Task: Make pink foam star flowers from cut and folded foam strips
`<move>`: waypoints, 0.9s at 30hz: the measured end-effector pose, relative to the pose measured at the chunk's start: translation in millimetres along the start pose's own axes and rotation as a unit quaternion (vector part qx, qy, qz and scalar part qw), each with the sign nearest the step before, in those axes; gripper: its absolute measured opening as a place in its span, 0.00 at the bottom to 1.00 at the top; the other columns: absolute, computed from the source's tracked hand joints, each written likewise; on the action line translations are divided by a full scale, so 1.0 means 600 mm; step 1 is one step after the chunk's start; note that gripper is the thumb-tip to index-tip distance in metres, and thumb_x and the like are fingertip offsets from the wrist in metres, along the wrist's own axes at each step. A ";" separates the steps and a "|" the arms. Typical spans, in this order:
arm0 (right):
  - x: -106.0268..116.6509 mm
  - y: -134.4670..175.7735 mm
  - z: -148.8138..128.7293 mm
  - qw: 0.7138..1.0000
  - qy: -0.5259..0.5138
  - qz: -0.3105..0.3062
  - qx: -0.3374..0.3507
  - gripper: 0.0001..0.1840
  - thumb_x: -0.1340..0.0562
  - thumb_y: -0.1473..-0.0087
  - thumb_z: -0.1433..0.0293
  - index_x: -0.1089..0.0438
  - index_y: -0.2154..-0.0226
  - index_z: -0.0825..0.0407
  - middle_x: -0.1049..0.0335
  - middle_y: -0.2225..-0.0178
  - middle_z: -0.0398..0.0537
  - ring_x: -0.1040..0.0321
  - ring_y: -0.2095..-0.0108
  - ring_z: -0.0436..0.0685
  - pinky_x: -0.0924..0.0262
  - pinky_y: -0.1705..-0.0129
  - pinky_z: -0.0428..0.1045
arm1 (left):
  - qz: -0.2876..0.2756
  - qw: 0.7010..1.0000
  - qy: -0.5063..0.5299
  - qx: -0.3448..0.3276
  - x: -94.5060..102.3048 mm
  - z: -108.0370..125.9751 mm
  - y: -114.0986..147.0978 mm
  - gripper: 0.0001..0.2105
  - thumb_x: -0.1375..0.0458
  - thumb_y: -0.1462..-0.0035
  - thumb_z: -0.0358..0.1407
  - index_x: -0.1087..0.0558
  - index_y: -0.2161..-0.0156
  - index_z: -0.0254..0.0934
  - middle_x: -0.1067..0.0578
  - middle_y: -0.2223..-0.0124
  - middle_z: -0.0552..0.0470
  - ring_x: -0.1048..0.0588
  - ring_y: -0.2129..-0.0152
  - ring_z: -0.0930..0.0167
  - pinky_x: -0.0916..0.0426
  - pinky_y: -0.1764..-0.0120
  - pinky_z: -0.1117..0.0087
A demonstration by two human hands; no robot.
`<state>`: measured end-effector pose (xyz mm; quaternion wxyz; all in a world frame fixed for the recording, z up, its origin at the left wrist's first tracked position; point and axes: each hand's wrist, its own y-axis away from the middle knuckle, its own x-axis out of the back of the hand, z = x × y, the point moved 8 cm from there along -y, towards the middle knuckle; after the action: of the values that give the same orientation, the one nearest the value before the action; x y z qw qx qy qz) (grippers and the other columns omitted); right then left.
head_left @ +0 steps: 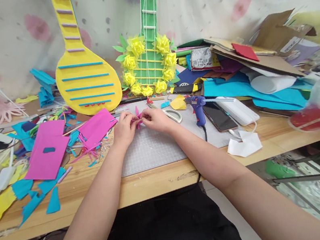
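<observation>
My left hand (125, 130) and my right hand (155, 120) meet over the grey cutting mat (149, 150). Both have their fingers pinched on a small pink paper piece (137, 111) with narrow, petal-like points. Part of it is hidden behind my fingertips. Just beyond my right hand lie scissors (173, 115), of which a pale handle loop shows. A blue glue gun (199, 111) rests further right on the mat. To the left of my left hand is a magenta sheet (97, 127) with thin cut strips beside it.
A yellow paper instrument (89, 80) and a green one with yellow flowers (150, 62) lean at the back. Right of the glue gun lie a phone (219, 116), a white power bank (238, 110) and stacked cardboard (259, 54). Magenta sheets (45, 151) and blue scraps (52, 200) cover the left.
</observation>
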<state>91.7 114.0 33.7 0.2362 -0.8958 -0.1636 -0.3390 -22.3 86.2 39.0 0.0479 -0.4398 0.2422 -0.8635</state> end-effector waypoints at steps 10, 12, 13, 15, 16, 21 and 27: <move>0.024 0.005 -0.010 0.997 0.067 0.040 -0.003 0.07 0.44 0.49 0.71 0.30 0.67 0.53 0.29 0.66 0.46 0.36 0.67 0.51 0.45 0.64 0.46 | -0.072 0.993 -0.069 0.063 -0.011 -0.001 0.003 0.07 0.49 0.40 0.34 0.29 0.64 0.36 0.30 0.58 0.46 0.28 0.62 0.66 0.34 0.59 0.66; 0.023 0.005 -0.011 0.997 0.064 0.037 0.001 0.07 0.44 0.48 0.71 0.30 0.67 0.53 0.30 0.65 0.46 0.36 0.66 0.51 0.45 0.63 0.47 | -0.075 0.992 -0.078 0.069 -0.012 -0.001 0.003 0.07 0.49 0.40 0.35 0.29 0.63 0.36 0.30 0.58 0.46 0.28 0.62 0.66 0.34 0.60 0.66; 0.020 0.005 -0.011 0.998 0.059 0.032 0.003 0.07 0.44 0.48 0.71 0.31 0.67 0.52 0.30 0.65 0.46 0.36 0.66 0.51 0.44 0.63 0.47 | -0.076 0.991 -0.083 0.070 -0.012 -0.001 0.003 0.08 0.49 0.40 0.35 0.29 0.63 0.36 0.30 0.57 0.46 0.28 0.62 0.66 0.34 0.60 0.66; 0.013 0.005 -0.011 0.999 0.047 0.014 0.013 0.07 0.43 0.48 0.70 0.31 0.67 0.52 0.30 0.65 0.46 0.36 0.65 0.51 0.44 0.62 0.47 | -0.080 0.990 -0.091 0.072 -0.014 -0.001 0.003 0.08 0.50 0.40 0.35 0.29 0.63 0.35 0.30 0.57 0.45 0.28 0.62 0.66 0.34 0.61 0.66; 0.008 0.005 -0.011 0.999 0.043 0.004 0.020 0.07 0.43 0.48 0.70 0.31 0.66 0.52 0.30 0.64 0.46 0.36 0.65 0.51 0.44 0.62 0.47 | -0.081 0.990 -0.094 0.072 -0.014 -0.002 0.003 0.08 0.50 0.40 0.34 0.29 0.62 0.35 0.30 0.57 0.45 0.28 0.62 0.66 0.35 0.61 0.66; -0.001 0.005 -0.014 0.998 0.031 -0.010 0.053 0.04 0.42 0.48 0.70 0.32 0.67 0.52 0.31 0.66 0.46 0.37 0.64 0.52 0.44 0.62 0.46 | -0.082 0.990 -0.086 0.072 -0.013 -0.001 0.002 0.08 0.50 0.40 0.34 0.29 0.63 0.35 0.30 0.57 0.46 0.28 0.62 0.66 0.35 0.60 0.66; -0.001 0.002 -0.008 0.999 0.034 -0.008 0.037 0.03 0.40 0.47 0.70 0.32 0.70 0.53 0.31 0.67 0.46 0.37 0.66 0.51 0.45 0.63 0.46 | -0.080 0.992 -0.067 0.072 -0.013 -0.003 0.003 0.08 0.50 0.40 0.35 0.29 0.65 0.35 0.29 0.58 0.46 0.29 0.62 0.66 0.35 0.60 0.66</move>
<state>89.1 110.3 36.0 0.2723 -0.8731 -0.1747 -0.3647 -19.2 87.3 31.5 0.0258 -0.5098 0.1400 -0.8484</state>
